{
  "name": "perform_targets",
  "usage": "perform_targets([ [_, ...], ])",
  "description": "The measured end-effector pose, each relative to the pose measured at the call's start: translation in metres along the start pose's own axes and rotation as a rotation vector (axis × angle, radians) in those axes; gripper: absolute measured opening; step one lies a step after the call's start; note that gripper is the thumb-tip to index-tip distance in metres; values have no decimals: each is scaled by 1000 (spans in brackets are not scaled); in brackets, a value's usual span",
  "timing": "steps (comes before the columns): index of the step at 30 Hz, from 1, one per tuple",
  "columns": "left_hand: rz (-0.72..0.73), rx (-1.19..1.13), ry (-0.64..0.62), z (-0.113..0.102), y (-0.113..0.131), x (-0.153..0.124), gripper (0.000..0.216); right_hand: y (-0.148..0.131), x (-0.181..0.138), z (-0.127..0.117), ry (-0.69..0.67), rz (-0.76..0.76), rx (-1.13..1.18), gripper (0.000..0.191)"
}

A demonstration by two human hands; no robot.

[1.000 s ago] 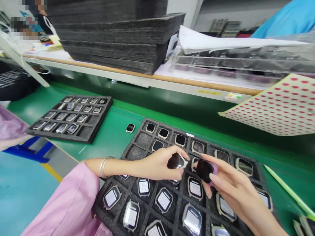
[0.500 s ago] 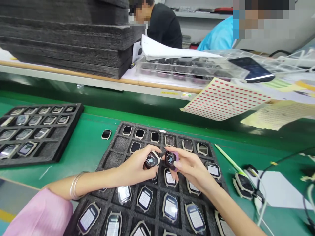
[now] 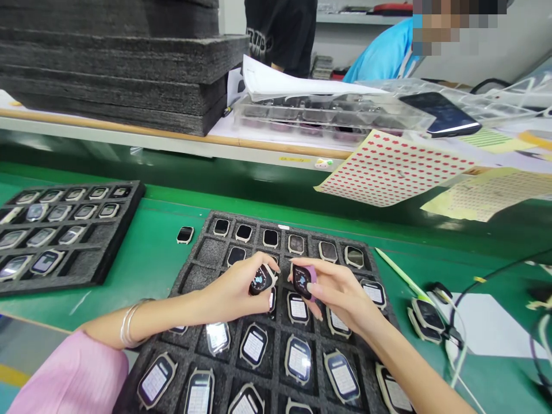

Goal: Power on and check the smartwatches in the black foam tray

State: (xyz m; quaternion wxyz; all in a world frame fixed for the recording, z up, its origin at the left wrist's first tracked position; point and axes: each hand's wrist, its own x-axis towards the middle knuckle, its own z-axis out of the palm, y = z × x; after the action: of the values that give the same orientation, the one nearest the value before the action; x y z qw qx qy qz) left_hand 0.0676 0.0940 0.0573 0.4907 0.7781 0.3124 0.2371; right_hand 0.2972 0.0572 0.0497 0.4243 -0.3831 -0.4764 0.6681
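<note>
My left hand (image 3: 245,290) grips a silver smartwatch (image 3: 261,280) by its edges, its lit dial turned up. Close by on the right, my right hand (image 3: 336,290) pinches a purple smartwatch (image 3: 302,280), also with a lit dial. A small gap separates the two watches. Both are held above a black foam tray (image 3: 202,279) whose compartments hold many strapless watch bodies. Some of those screens are dark, while others, such as the watch body (image 3: 253,345) below my hands, show white pages. My forearms cover part of the tray.
A second foam tray (image 3: 114,241) with watches lies at left, a single watch body (image 3: 185,234) between the trays. At right are a green pen (image 3: 399,274), stacked watches (image 3: 425,319), cables and white paper (image 3: 495,322). Foam slabs (image 3: 129,69) and a phone (image 3: 440,113) occupy the shelf; two people are behind.
Both hands keep their watches. The left watch has tilted and shifted slightly left, the right one slightly right, widening the gap. The person in black behind has straightened up.
</note>
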Motion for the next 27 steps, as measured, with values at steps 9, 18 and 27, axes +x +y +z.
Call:
perform_targets([
  [9,-1,-45,47,-2,-1,-1,33,-3,-1,-1,7,1,-7,39],
  [18,-20,-90,81,-2,-1,-1,33,-2,-4,-2,21,1,-37,44],
  [27,-2,-105,106,-2,-2,1,37,0,-1,-1,11,-24,-23,45],
])
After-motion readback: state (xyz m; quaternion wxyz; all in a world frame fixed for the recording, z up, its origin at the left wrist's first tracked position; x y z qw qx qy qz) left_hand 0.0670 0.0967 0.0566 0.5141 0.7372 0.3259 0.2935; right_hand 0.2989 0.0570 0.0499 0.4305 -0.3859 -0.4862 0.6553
